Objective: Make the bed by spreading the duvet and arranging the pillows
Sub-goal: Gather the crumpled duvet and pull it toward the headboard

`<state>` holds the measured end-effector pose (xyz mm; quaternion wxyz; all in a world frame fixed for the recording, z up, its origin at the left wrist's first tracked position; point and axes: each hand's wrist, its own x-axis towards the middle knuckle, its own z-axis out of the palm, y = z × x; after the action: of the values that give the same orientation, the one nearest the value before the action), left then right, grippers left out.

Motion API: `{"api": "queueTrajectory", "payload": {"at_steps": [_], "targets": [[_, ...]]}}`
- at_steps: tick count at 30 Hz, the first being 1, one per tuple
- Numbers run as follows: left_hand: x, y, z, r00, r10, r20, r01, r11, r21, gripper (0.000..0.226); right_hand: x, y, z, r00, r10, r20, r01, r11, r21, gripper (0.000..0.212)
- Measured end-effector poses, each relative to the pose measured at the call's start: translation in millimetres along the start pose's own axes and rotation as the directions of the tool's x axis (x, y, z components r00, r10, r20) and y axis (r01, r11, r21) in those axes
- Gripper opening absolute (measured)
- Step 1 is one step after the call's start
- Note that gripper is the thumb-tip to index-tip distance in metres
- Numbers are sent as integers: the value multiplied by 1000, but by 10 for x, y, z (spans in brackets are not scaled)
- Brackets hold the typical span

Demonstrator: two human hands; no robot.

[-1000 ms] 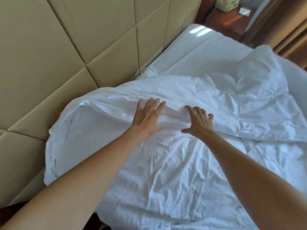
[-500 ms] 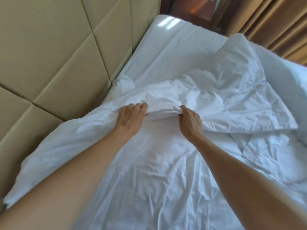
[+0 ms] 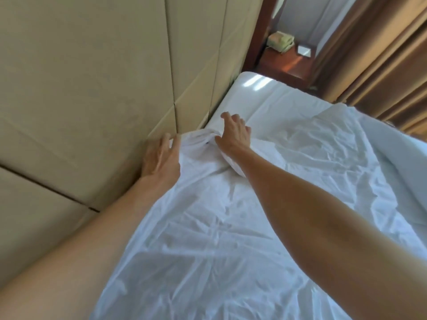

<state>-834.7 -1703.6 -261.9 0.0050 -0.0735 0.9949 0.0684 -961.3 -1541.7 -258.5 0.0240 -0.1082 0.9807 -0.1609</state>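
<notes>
Both hands are reaching to the padded headboard (image 3: pixel 92 88) at the top of the bed. Left hand (image 3: pixel 160 158) is lying flat with fingers straight and slightly spread, pressing the edge of the white duvet (image 3: pixel 208 227) against the foot of the headboard. Right hand (image 3: pixel 234 132) is resting just beside it, farther along the headboard, fingers extended and thumb splayed, pushing down on a bunched fold of the same duvet; neither hand is gripping cloth as far as the view is showing.

Wrinkled duvet is spreading away from the headboard across most of the bed, its near part running under both bare forearms. Beyond the right hand, a smooth stretch of white sheet (image 3: pixel 265 93) is lying bare along the headboard to the mattress corner.

Past the far end of the headboard, a dark wooden nightstand (image 3: pixel 286 63) is standing with a pale telephone (image 3: pixel 280 41) and a small white card (image 3: pixel 305 50) on top. Brown curtains (image 3: pixel 381 65) are hanging on the side of the bed away from the headboard.
</notes>
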Motion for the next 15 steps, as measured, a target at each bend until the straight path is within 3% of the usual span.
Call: {"api": "queueTrajectory", "payload": {"at_steps": [5, 8, 10, 12, 15], "targets": [[-562, 61, 584, 954, 40, 298, -44, 999, 6, 55, -763, 478, 291, 997, -29, 77, 26, 999, 34, 43], [-970, 221, 760, 963, 55, 263, -69, 997, 46, 49, -1330, 902, 419, 984, 14, 179, -11, 1000, -17, 44], [-1231, 351, 817, 972, 43, 233, -38, 999, -27, 55, -1644, 1101, 451, 966, 90, 243, -90, 996, -11, 44], [-1520, 455, 857, 944, -4, 331, 28, 997, -69, 63, -1954, 1209, 426, 947, 147, 286, -158, 987, 14, 43], [-1994, 522, 889, 931, -48, 362, 62, 998, -26, 83, -2452, 1285, 357, 935, 147, 323, -167, 985, 32, 43]]}}
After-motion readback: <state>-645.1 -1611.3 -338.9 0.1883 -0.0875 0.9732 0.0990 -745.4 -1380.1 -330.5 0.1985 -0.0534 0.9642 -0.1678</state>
